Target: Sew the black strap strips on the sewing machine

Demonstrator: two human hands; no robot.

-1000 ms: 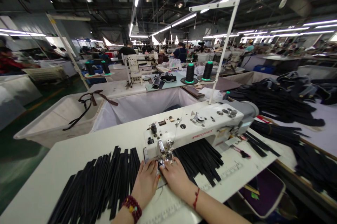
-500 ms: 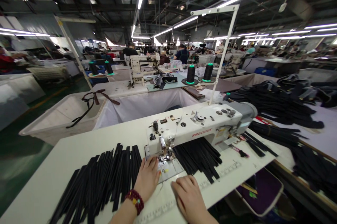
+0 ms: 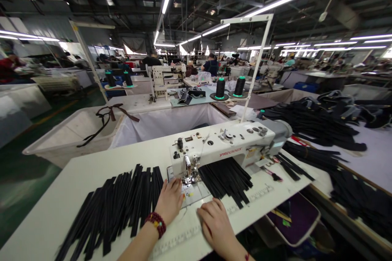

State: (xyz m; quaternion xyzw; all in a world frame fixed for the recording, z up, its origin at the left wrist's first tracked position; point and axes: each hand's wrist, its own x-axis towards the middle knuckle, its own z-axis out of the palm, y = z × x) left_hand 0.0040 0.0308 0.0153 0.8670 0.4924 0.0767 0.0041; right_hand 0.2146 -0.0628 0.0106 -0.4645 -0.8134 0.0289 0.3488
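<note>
My left hand [image 3: 169, 199], with a dark red bead bracelet [image 3: 156, 224] at the wrist, lies on the left edge of the sewing machine's metal plate [image 3: 196, 193]. Its fingers are stretched out beside the presser foot [image 3: 190, 179], and no workpiece shows under them. On the table edge in front of the machine rests my right hand [image 3: 214, 222], fingers loosely bent and apart, with nothing visible in it. Black fabric strips [image 3: 119, 208] lie fanned out left of my left hand. More black strips [image 3: 226, 179] lie under the arm of the white sewing machine [image 3: 220, 144].
Two black thread cones [image 3: 220, 88] stand behind the machine. Beyond the table is a white-lined bin [image 3: 165, 124]. Small scissors [image 3: 274, 175] and a few strips lie at the right. Dark fabric pieces [image 3: 312, 118] are heaped on the right-hand table. A ruler tape [image 3: 183, 234] runs along the front edge.
The view has shifted slightly, so the machine sits a little further left in the picture. Both hands stay in nearly the same places by the plate.
</note>
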